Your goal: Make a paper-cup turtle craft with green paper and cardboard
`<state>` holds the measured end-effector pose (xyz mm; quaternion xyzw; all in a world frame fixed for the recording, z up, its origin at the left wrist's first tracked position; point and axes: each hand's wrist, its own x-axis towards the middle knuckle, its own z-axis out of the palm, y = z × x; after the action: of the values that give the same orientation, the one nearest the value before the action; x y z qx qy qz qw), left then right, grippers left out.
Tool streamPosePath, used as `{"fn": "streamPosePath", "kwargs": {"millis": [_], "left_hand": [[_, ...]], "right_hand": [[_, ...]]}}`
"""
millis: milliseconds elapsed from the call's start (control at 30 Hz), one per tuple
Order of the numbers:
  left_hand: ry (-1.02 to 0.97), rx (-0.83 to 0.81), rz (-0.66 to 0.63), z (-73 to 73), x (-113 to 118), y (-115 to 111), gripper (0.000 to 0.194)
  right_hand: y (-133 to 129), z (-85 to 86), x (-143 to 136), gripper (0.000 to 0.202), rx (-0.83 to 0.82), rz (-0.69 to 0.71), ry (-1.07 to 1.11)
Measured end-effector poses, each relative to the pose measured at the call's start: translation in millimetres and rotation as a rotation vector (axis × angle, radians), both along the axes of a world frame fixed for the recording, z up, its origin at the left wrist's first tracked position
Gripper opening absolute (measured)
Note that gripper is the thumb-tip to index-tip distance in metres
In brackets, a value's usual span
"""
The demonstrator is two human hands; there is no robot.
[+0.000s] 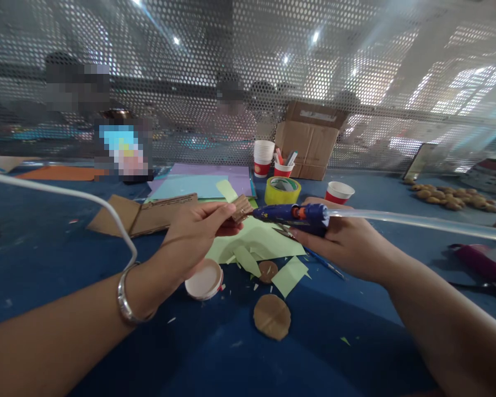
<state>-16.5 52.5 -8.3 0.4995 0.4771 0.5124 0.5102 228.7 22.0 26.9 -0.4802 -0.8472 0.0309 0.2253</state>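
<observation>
Pinched in my left hand (204,229) is a small brown piece of cardboard (242,208). My right hand (343,242) is wrapped round a dark blue hot glue gun (289,215), whose nozzle points left and meets the cardboard piece's right edge. A long clear glue stick (417,221) sticks out of the gun's back. Below the hands lie a larger cardboard disc (271,317), a smaller brown disc (268,271) and a cut-down paper cup (204,279). Pale green paper (264,240) and scraps spread beneath the glue gun.
Yellow tape (281,191), stacked paper cups (263,157), a cup of markers (284,168) and a cardboard box (310,140) stand at the back. A white cable (86,196) crosses the left side. Several potato-like lumps (452,197) lie far right. Perforated metal (190,66) rises behind the table.
</observation>
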Motion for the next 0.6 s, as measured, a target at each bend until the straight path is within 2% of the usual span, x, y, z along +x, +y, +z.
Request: {"fn": "streamPosePath", "kwargs": {"millis": [333,600], "left_hand": [[-0.023,0.015,0.007,-1.7,1.8,0.7,0.014],[-0.007,0.029,-0.035,-3.3,0.5,1.3,0.019]], "right_hand": [[0.3,-2.4,-1.1,0.021,-0.04,-0.035,0.085],[2.7,-8.4,1.6,0.035,-0.104,-0.089,0.146]]}}
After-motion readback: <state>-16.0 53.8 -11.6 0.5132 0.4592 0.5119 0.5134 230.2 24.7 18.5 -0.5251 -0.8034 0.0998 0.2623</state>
